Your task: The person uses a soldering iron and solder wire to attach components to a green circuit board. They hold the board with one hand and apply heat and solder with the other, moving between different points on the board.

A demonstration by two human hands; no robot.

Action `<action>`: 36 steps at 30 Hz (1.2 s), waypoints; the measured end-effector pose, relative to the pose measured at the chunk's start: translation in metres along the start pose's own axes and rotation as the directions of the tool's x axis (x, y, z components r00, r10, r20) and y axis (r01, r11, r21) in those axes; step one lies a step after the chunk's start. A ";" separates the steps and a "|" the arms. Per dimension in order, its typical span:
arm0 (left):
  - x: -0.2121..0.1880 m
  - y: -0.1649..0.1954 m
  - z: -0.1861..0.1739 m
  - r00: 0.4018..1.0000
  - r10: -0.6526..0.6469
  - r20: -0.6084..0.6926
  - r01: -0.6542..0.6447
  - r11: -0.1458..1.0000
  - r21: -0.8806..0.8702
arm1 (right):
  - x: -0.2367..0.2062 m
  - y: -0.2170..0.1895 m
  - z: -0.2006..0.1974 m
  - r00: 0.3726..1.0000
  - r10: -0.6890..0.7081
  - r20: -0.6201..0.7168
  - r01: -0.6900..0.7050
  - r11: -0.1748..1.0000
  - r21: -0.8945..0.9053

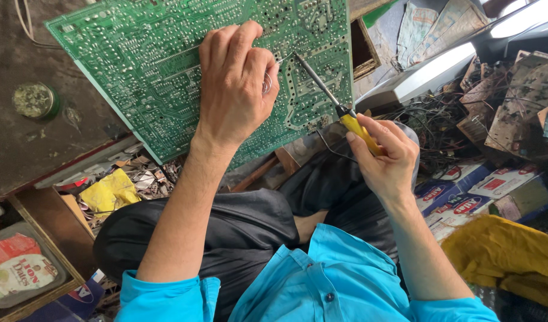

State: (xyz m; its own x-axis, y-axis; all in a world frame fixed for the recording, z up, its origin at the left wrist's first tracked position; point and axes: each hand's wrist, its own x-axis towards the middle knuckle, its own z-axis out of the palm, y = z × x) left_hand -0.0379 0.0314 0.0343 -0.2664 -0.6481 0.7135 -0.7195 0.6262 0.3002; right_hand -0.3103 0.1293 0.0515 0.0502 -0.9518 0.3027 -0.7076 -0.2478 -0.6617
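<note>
A large green circuit board (148,65) leans tilted over my lap, solder side up. My left hand (235,80) rests on it with fingers curled around a small coil of solder wire (266,82). The wire's free end reaches toward the tip of a soldering iron (327,95). My right hand (384,155) grips the iron's yellow handle, and the metal tip touches the board near its right edge.
A round tin (34,99) sits on the dark bench at left. An open wooden drawer (116,188) holds yellow scraps. At right lie tangled wires, old boards (518,101) and red-and-blue boxes (465,197). A yellow cloth (506,253) lies at lower right.
</note>
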 end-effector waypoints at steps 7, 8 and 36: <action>0.001 -0.001 0.002 1.000 -0.007 0.010 0.007 1.000 0.004 | 0.001 0.002 0.000 1.000 0.003 0.004 -0.003 1.000 -0.005; 0.001 0.000 0.002 1.000 -0.008 0.009 0.008 1.000 0.001 | 0.001 0.002 0.000 1.000 0.003 0.006 -0.003 1.000 -0.009; 0.004 -0.001 -0.002 1.000 -0.018 -0.002 0.018 0.999 -0.043 | 0.006 0.008 -0.009 0.998 0.000 -0.063 0.002 1.000 0.028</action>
State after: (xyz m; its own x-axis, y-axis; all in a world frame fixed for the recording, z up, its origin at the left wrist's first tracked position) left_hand -0.0368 0.0290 0.0384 -0.2520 -0.6588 0.7089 -0.6959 0.6324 0.3403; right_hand -0.3215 0.1234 0.0540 0.0056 -0.9383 0.3458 -0.6873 -0.2548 -0.6803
